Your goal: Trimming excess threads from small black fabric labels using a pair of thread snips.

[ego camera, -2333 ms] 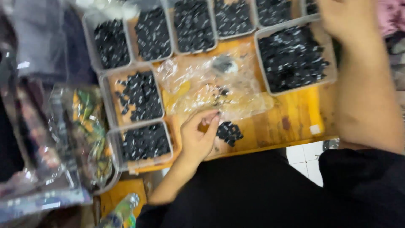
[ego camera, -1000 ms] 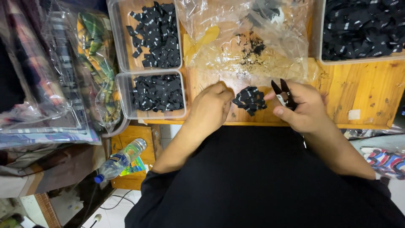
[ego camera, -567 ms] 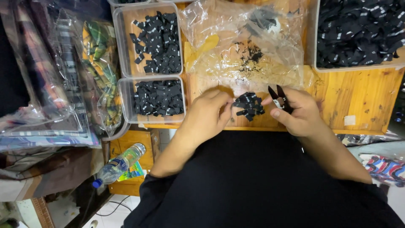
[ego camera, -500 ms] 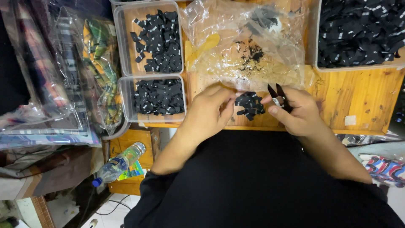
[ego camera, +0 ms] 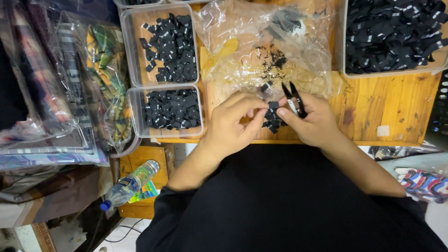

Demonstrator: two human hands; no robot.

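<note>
Nearest, both hands meet at the near edge of the wooden bench (ego camera: 396,107), over a dark lap. Left hand (ego camera: 233,123): thumb and forefinger pinched closed on one piece of a small bunch of black fabric tabs (ego camera: 272,119), held just above the bench between the two hands. Right hand (ego camera: 313,122): closed around black thread snips (ego camera: 293,97), blades parted and pointing far, tips just beside the bunch; the forefinger also touches the tabs. To do this well, judging from the pose: keep the tab taut between the two pinches, bring the blades to the join rather than the tab body, keep left fingertips clear of the tips. Just beyond, a crumpled clear plastic bag (ego camera: 261,56) with black offcuts scattered on it. Left of the hands, a clear tub (ego camera: 168,109) of black tabs; farther, a second tub (ego camera: 165,44) of the same. Far right, a large tray (ego camera: 392,35) heaped with black tabs. Off the bench at near left, a plastic bottle (ego camera: 128,184) lying on its side.
</note>
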